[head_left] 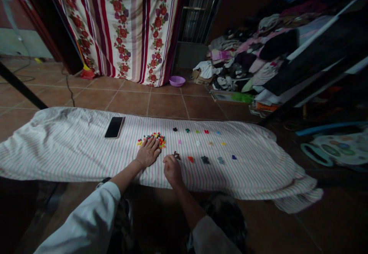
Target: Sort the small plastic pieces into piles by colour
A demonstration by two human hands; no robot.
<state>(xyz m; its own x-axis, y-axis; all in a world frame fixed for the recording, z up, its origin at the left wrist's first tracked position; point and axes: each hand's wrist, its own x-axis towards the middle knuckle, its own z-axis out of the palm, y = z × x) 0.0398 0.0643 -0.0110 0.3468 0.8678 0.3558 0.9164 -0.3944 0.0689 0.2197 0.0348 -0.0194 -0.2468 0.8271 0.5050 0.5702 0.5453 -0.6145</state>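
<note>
My left hand lies with its fingers spread on a pile of small multicoloured pieces on the striped cloth. My right hand is closed just right of it, beside a small brown group; anything inside its fingers is hidden. Further right, small groups sorted by colour sit in rows, among them black, green, red, orange, dark grey and dark blue.
A phone lies left of the pile. Beyond the cloth are a flowered curtain, a purple basin and heaped clothes. Dark poles rise at both cloth ends.
</note>
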